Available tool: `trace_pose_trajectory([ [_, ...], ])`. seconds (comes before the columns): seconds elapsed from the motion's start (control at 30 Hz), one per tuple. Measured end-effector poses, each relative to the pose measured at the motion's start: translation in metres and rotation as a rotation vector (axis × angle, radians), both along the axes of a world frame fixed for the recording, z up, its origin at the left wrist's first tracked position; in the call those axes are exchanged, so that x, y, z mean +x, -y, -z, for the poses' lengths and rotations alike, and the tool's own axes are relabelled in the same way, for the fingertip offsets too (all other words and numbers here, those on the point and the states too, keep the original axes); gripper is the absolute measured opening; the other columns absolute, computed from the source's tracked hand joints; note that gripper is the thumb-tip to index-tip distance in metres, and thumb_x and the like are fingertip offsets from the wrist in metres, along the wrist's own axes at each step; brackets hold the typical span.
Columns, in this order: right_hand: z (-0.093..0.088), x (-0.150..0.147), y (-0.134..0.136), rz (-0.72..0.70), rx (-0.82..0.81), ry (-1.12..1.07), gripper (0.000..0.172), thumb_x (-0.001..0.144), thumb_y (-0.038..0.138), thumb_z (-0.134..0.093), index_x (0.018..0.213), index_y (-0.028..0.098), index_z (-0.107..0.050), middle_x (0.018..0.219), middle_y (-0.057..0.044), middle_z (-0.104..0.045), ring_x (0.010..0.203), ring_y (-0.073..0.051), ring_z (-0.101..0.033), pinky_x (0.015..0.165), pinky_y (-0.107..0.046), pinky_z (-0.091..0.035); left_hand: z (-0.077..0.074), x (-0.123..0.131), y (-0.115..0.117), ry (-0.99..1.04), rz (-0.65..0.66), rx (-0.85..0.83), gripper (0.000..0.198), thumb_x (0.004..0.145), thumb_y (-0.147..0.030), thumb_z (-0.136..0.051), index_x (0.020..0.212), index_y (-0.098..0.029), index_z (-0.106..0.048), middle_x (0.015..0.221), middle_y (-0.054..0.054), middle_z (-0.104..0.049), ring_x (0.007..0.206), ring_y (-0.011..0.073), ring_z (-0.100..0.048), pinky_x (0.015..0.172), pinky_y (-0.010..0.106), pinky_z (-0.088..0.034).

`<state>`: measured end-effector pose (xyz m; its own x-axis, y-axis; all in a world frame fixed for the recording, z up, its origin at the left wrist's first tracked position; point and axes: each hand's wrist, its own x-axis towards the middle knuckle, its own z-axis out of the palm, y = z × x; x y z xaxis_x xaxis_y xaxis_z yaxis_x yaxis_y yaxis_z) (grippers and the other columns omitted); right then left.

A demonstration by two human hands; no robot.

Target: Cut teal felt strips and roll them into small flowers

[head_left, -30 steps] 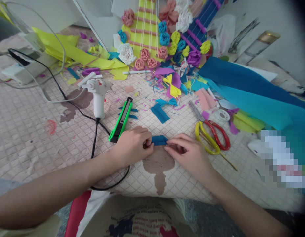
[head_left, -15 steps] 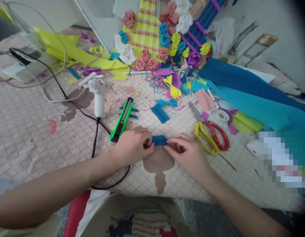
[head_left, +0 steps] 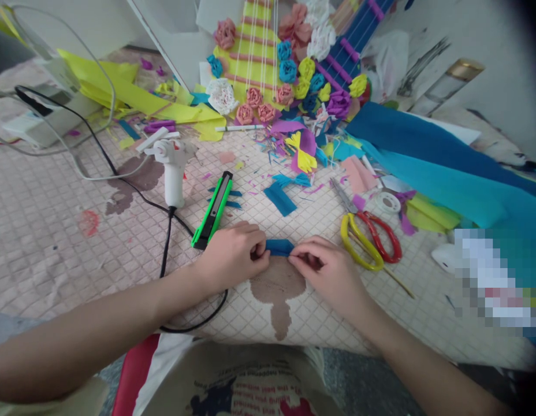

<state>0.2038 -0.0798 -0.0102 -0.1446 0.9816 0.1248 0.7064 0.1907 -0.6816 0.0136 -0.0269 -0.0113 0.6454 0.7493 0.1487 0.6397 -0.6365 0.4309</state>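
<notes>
A folded strip of blue crepe paper (head_left: 279, 247) is stretched between my two hands, just over the quilted tablecloth. My left hand (head_left: 237, 254) pinches its left end, fingers curled. At the other end, the thumb and forefinger of my right hand (head_left: 331, 266) are closed on the paper. A green box cutter (head_left: 213, 209) lies just beyond my left hand. Scissors (head_left: 372, 240) with one yellow and one red handle lie to the right of my right hand, across a thin stick (head_left: 398, 281). Another blue paper piece (head_left: 280, 199) lies flat beyond the strip.
A white glue gun (head_left: 174, 176) stands at left, its black cord looping beside my left arm. Paper-flower-trimmed guitar shapes (head_left: 253, 63) stand at the back among paper scraps. Large blue crepe sheets (head_left: 424, 150), a white ribbon spool (head_left: 387, 201) and a white mouse (head_left: 443, 258) are at right.
The fold of the blue strip looks slightly different, with its near edge turned at the right-hand fingertips. Both hands keep their hold, and the whole view has shifted a little.
</notes>
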Motion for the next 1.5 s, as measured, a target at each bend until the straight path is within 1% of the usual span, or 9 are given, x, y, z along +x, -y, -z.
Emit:
trace_pose_trajectory([
  [0.17,0.002,-0.001,0.004,0.063,0.099,0.018,0.006,0.076,0.014,-0.063,0.073,0.019,-0.061,0.070,0.000,-0.057,0.056,-0.011,-0.050,0.052,-0.024,-0.042,0.000,-0.001,0.000,-0.012,0.003,0.006,0.016,0.074,-0.018,-0.053,0.059,-0.017,-0.049,0.061,0.000,-0.054,0.063,0.0145,-0.050,0.057,0.026,-0.038],
  [0.27,0.003,-0.001,0.005,0.070,0.112,0.029,0.005,0.078,0.016,-0.063,0.075,0.020,-0.061,0.071,0.000,-0.058,0.056,-0.011,-0.051,0.052,-0.024,-0.042,0.000,-0.001,-0.001,-0.009,0.009,0.004,0.016,0.074,-0.017,-0.053,0.058,-0.017,-0.049,0.060,0.000,-0.054,0.063,0.0140,-0.050,0.056,0.026,-0.038],
  [0.47,0.001,0.000,-0.001,0.039,0.076,0.075,0.007,0.077,0.019,-0.064,0.071,0.020,-0.061,0.067,0.001,-0.058,0.055,-0.011,-0.051,0.052,-0.024,-0.042,0.000,-0.001,0.000,0.003,0.002,0.007,0.016,0.074,-0.018,-0.053,0.059,-0.016,-0.050,0.061,0.000,-0.054,0.063,0.0139,-0.050,0.056,0.025,-0.038],
  [0.73,-0.002,0.000,-0.006,0.026,0.043,0.091,0.005,0.073,0.016,-0.066,0.071,0.019,-0.063,0.066,0.001,-0.058,0.052,-0.010,-0.049,0.049,-0.023,-0.040,0.000,-0.001,0.001,-0.005,0.004,0.016,0.017,0.074,-0.019,-0.053,0.058,-0.017,-0.049,0.060,0.000,-0.053,0.061,0.0134,-0.049,0.055,0.025,-0.037],
  [1.0,-0.003,0.001,-0.006,0.006,-0.001,0.072,0.009,0.076,0.015,-0.063,0.068,0.020,-0.063,0.065,0.002,-0.058,0.053,-0.010,-0.049,0.050,-0.023,-0.040,0.000,0.000,0.000,-0.004,0.005,0.007,0.016,0.073,-0.017,-0.053,0.058,-0.017,-0.048,0.060,0.000,-0.053,0.062,0.0137,-0.049,0.055,0.025,-0.037],
  [1.23,-0.005,0.000,-0.009,-0.003,-0.067,0.124,0.010,0.077,0.013,-0.059,0.069,0.018,-0.061,0.067,0.001,-0.058,0.056,-0.011,-0.049,0.053,-0.024,-0.039,0.001,-0.001,0.000,-0.005,-0.004,0.003,0.017,0.073,-0.018,-0.053,0.057,-0.017,-0.046,0.060,0.000,-0.051,0.062,0.0138,-0.048,0.056,0.026,-0.036],
  [1.33,-0.007,0.000,-0.011,-0.003,-0.084,0.120,0.010,0.078,0.015,-0.059,0.068,0.018,-0.061,0.067,0.000,-0.059,0.057,-0.011,-0.050,0.052,-0.024,-0.039,0.001,-0.001,0.000,-0.003,-0.003,-0.004,0.018,0.074,-0.018,-0.053,0.058,-0.017,-0.046,0.060,0.000,-0.051,0.062,0.0137,-0.048,0.056,0.026,-0.036],
  [1.43,-0.008,-0.001,-0.013,0.017,-0.093,0.118,0.013,0.076,0.016,-0.060,0.063,0.018,-0.059,0.062,0.001,-0.058,0.056,-0.012,-0.049,0.051,-0.025,-0.037,0.000,-0.001,-0.001,0.000,-0.004,-0.019,0.017,0.074,-0.017,-0.053,0.058,-0.017,-0.046,0.060,0.000,-0.051,0.061,0.0134,-0.047,0.056,0.026,-0.035],
  [1.5,-0.009,-0.002,-0.013,0.038,-0.087,0.123,0.017,0.073,0.014,-0.062,0.057,0.018,-0.055,0.057,0.002,-0.055,0.054,-0.011,-0.048,0.050,-0.025,-0.035,0.000,-0.001,-0.001,0.002,-0.006,-0.028,0.017,0.074,-0.018,-0.053,0.058,-0.017,-0.047,0.060,0.000,-0.051,0.061,0.0134,-0.047,0.056,0.026,-0.035],
])
